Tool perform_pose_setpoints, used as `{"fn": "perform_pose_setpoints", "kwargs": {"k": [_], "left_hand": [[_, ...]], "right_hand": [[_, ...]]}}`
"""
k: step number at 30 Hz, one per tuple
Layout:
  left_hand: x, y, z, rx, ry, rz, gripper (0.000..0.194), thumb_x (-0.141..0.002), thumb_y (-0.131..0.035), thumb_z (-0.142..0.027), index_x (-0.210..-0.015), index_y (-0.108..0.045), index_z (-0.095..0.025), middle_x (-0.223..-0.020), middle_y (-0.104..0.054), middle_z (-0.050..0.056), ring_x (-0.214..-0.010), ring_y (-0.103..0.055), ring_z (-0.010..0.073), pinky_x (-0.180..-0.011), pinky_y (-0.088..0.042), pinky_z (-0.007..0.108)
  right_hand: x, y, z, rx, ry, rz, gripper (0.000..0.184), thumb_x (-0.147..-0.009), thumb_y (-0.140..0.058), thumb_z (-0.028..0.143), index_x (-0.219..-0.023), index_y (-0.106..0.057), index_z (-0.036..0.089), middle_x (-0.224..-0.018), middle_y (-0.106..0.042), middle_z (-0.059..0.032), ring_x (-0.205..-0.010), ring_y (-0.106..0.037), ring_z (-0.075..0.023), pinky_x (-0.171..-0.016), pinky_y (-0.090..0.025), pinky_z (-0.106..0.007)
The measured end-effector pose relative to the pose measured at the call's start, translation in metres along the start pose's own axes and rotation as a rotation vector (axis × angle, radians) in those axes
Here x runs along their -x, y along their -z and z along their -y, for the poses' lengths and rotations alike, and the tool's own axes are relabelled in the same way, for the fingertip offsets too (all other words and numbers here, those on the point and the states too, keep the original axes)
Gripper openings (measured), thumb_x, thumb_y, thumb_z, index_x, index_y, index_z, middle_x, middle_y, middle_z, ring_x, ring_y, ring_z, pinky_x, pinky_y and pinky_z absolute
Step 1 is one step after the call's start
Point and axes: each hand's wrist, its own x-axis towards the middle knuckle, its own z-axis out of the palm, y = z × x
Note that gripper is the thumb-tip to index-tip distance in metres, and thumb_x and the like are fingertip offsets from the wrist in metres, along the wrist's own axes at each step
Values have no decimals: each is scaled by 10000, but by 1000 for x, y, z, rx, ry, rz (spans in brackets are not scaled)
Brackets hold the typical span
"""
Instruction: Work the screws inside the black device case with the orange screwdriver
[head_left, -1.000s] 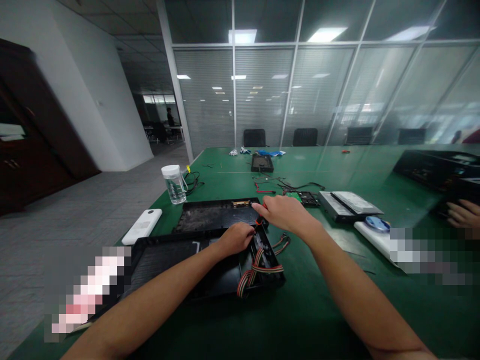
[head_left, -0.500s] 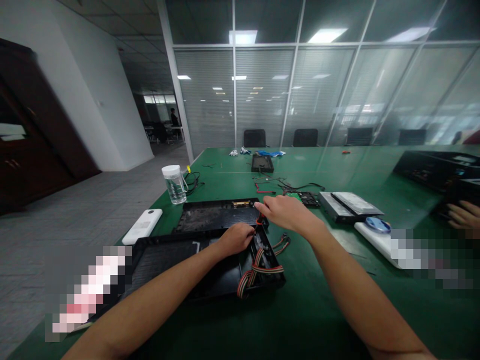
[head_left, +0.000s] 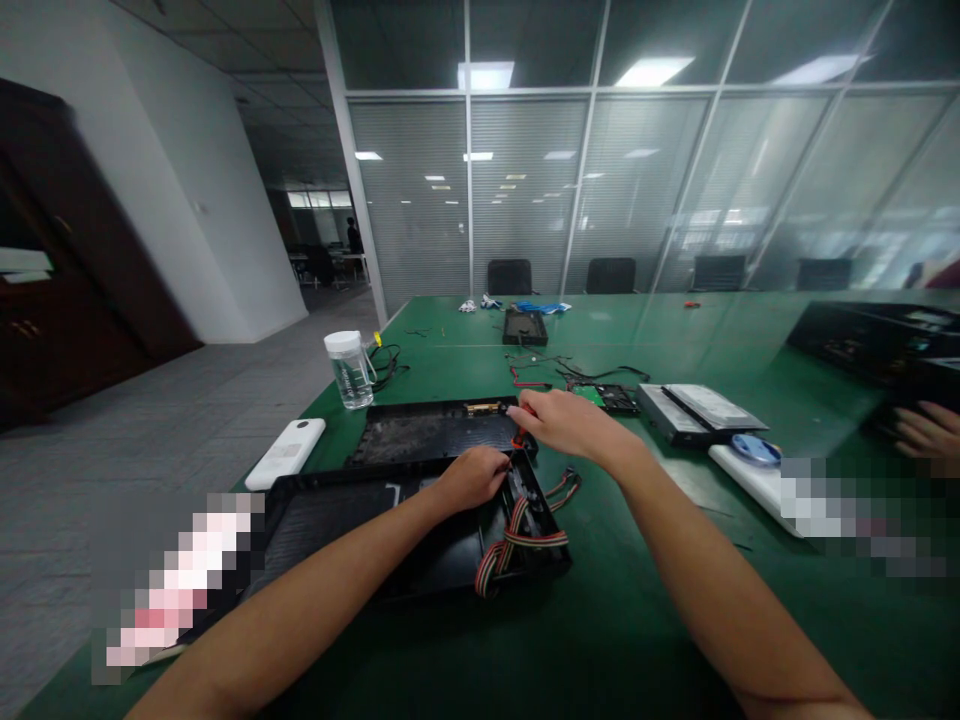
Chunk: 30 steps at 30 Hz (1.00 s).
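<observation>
An open black device case (head_left: 360, 520) lies on the green table (head_left: 600, 620) in front of me, with a red, black and white ribbon cable (head_left: 517, 535) looped over its right end. My left hand (head_left: 472, 477) is closed on the case's far right rim. My right hand (head_left: 566, 422) is closed round a red-handled screwdriver (head_left: 519, 432), held upright over that same corner. A second black cover panel (head_left: 435, 430) lies just behind the case.
A clear plastic jar (head_left: 349, 368) and a white box (head_left: 285, 452) stand at the left edge. Loose cables (head_left: 570, 370), a circuit board (head_left: 607, 396), a drive (head_left: 697, 410) and a blue-topped white object (head_left: 754, 450) lie to the right. Another person's hand (head_left: 926, 428) rests at far right.
My right hand has shifted very slightly on the screwdriver. My left hand stays on the case rim.
</observation>
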Motion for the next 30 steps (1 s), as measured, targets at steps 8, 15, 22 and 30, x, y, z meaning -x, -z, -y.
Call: {"fn": "perform_pose_setpoints", "kwargs": {"k": [8, 15, 22, 30], "left_hand": [[0, 2, 0, 0, -17, -3, 118, -799, -515, -152, -889, -591, -157, -824, -610, 42, -797, -546, 169, -750, -409, 257], [1, 1, 0, 1, 4, 4, 108, -791, -513, -146, -867, -589, -156, -811, -605, 41, -785, -545, 167, -746, -408, 260], [1, 4, -1, 2, -5, -5, 124, -799, -510, -154, -890, -594, -153, -825, -610, 47, -796, -548, 174, -743, -416, 261], [0, 3, -1, 18, -6, 8, 120, -794, -516, -144, -885, -594, -151, -831, -610, 45, -807, -548, 174, -754, -416, 263]], "right_hand": [[2, -2, -2, 1, 11, -9, 428, -914, -191, 467, -1001, -520, 206, -920, -648, -90, -834, -597, -227, -678, -348, -287], [1, -1, -1, -77, 42, 4, 369, -911, -251, 436, -1086, -480, 206, -937, -648, -76, -830, -592, -199, -675, -350, -265], [0, 2, 1, 71, -49, 4, 371, -891, -284, 389, -959, -575, 170, -896, -649, -109, -831, -597, -227, -666, -349, -283], [2, 3, 2, -22, 37, 43, 330, -893, -292, 387, -1010, -538, 200, -917, -651, -68, -799, -590, -194, -640, -336, -257]]}}
